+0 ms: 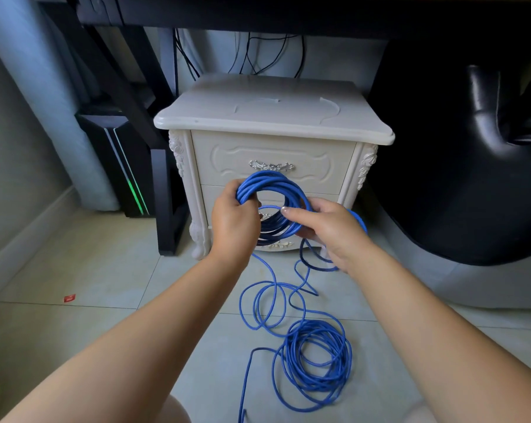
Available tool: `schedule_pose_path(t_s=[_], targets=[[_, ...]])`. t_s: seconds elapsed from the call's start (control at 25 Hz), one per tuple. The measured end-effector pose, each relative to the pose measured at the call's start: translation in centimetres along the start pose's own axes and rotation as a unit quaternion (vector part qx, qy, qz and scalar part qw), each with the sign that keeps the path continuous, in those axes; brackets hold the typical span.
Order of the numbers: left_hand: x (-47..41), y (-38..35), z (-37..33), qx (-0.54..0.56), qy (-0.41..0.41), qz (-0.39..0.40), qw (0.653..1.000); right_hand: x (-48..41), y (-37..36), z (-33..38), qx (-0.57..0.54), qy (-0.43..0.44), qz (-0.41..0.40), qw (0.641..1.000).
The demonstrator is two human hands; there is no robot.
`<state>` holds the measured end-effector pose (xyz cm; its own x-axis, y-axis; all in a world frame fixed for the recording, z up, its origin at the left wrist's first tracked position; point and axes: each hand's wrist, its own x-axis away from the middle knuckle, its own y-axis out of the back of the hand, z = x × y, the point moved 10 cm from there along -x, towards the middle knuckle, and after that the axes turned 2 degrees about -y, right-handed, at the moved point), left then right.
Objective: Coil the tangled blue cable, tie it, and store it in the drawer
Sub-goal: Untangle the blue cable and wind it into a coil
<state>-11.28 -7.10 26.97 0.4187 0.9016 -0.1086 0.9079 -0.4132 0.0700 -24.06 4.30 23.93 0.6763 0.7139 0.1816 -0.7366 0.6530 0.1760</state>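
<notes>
A blue cable (316,355) lies partly loose on the tiled floor in tangled loops. Part of it is wound into a round coil (276,184) held up in front of a cream nightstand. My left hand (235,222) grips the coil's left side. My right hand (328,227) holds the coil's right side, with a strand of cable passing around it. The nightstand's top drawer (273,160), with an ornate metal handle (271,166), is closed. A lower drawer is mostly hidden behind the coil and my hands.
The nightstand's top (273,114) is bare. A black desk frame (163,190) and a computer case with a green light strip (127,175) stand on the left. A black chair (459,154) fills the right. A small red scrap (69,298) lies on the floor.
</notes>
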Motion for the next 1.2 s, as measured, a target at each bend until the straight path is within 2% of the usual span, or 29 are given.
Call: schedule_pose_path(t_s=[0.12, 0.2, 0.24, 0.32, 0.4, 0.48, 0.52, 0.64, 0.72, 0.8, 0.88, 0.96, 1.12, 1.2], targets=[[-0.1, 0.4, -0.2, 0.013, 0.001, -0.005, 1.000, 0.7, 0.3, 0.0, -0.005, -0.063, 0.068, 0.996], [-0.2, 0.8, -0.7, 0.006, -0.012, -0.009, 1.000, 1.0, 1.2, 0.2, -0.007, -0.088, 0.072, 0.994], [-0.2, 0.9, -1.0, 0.008, -0.017, -0.009, 1.000, 0.9, 1.8, 0.6, -0.017, -0.076, 0.049, 0.996], [-0.4, 0.7, -1.2, 0.016, -0.013, 0.006, 1.000, 0.8, 3.0, 2.2, -0.037, 0.012, -0.034, 0.999], [0.0, -0.2, -1.1, 0.026, 0.000, 0.037, 0.999, 1.4, 3.8, 3.5, -0.047, 0.113, -0.140, 0.982], [0.6, -1.2, -1.0, 0.053, 0.010, 0.056, 0.997, 2.2, 3.3, 3.3, -0.074, 0.144, -0.207, 0.965], [0.8, -1.4, -0.8, 0.074, 0.016, 0.053, 0.996, 2.3, 2.7, 2.7, -0.111, 0.136, -0.209, 0.962], [0.7, -1.0, 0.1, 0.131, 0.055, 0.021, 0.990, 2.3, -0.4, 1.8, -0.234, 0.111, -0.122, 0.958], [0.6, -0.7, 0.5, 0.154, 0.077, 0.013, 0.985, 2.1, -1.2, 1.7, -0.191, 0.109, -0.101, 0.970], [0.9, -0.8, 0.5, 0.159, 0.085, 0.025, 0.983, 1.2, -1.2, 0.8, -0.161, 0.072, -0.093, 0.980], [1.5, -1.2, 0.3, 0.133, 0.082, 0.046, 0.987, 0.4, -1.2, 0.1, -0.173, 0.030, -0.064, 0.982], [1.9, -1.8, 0.2, 0.095, 0.080, 0.074, 0.989, 0.2, -1.0, 0.3, -0.136, 0.017, -0.056, 0.989], [1.7, -2.6, 0.5, 0.023, 0.065, 0.143, 0.987, 0.5, 1.0, 1.7, 0.017, 0.078, -0.124, 0.989], [1.1, -2.1, -0.4, -0.030, -0.015, 0.145, 0.989, 1.0, 1.3, 2.8, 0.130, 0.111, -0.136, 0.976]])
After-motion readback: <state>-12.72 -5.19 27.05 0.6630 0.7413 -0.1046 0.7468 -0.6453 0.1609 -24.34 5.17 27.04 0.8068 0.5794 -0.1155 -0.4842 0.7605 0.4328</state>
